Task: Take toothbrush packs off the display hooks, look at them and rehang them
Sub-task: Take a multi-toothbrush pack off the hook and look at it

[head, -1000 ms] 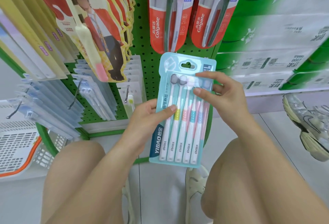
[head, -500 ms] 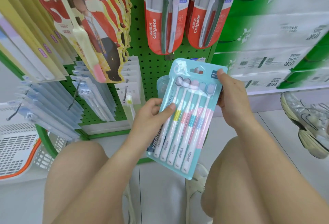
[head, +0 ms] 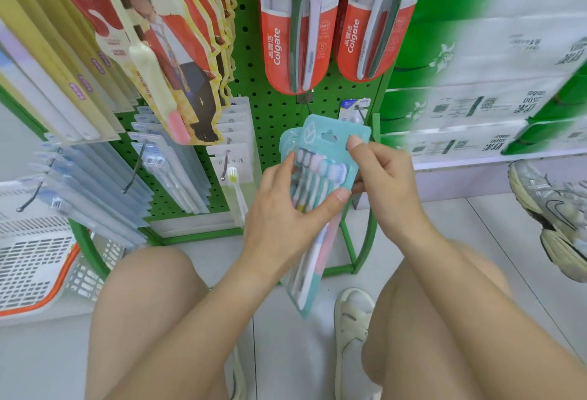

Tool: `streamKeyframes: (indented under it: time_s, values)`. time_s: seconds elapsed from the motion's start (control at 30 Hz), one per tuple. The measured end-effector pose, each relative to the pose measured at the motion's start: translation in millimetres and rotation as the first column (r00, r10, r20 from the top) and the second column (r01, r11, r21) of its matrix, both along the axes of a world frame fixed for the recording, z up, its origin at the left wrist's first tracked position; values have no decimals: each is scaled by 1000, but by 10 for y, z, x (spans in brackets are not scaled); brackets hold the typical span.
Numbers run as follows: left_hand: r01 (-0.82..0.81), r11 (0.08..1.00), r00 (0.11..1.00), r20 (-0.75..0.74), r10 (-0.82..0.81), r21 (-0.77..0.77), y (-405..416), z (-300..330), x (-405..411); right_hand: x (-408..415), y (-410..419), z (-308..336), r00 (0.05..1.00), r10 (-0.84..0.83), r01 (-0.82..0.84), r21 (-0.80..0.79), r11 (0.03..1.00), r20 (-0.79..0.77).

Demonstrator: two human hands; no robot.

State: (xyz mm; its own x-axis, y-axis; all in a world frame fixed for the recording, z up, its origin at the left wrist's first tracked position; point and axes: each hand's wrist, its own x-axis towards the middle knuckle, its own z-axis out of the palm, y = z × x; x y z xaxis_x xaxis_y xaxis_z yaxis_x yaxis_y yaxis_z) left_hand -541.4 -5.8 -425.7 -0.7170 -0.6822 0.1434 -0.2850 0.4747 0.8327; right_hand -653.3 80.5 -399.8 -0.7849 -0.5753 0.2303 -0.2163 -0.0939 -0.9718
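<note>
Pale shop floor tiles (head: 286,352) underlie a crouching shopper whose left hand (head: 286,209) grips a teal five-toothbrush pack (head: 320,177) mid-body, while right hand (head: 381,177) pinches its top corner, hang-hole just beyond the fingertips, apparently lining it up with the green pegboard's (head: 273,104) hook (head: 360,115).

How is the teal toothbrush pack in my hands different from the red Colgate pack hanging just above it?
The teal pack is gripped by the left hand and right hand; the Colgate pack hangs on the pegboard. The teal pack shows a row of pastel brushes, the Colgate pack two, dark green and pale. The teal pack tilts; the Colgate pack hangs straight. Both are carded toothbrush packs.
</note>
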Motion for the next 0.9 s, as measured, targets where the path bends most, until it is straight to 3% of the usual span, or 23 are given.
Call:
streamKeyframes:
  time_s: [0.17,0.33,0.5,0.63,0.73,0.9]
  values:
    - [-29,1000,999,-41,28,-5,13,14,3,30,-3,36,998,62,-62,-7,998,20]
    - [-11,999,998,-63,14,40,-15,20,-11,8,-4,40,995,8,-9,8,1000,104]
    - [88,954,988,-144,-48,286,-165,78,29,-175,57,120,956,-165,170,3,985,242]
    - [135,836,990,-36,-137,532,-260,154,100,-312,152,173,905,-236,265,-35,964,353]
    - [202,775,972,-25,-235,599,-275,120,118,-340,186,171,886,-274,302,-18,953,373]
    - [215,760,976,-145,-159,613,-279,81,135,-355,216,161,907,-199,202,30,979,372]
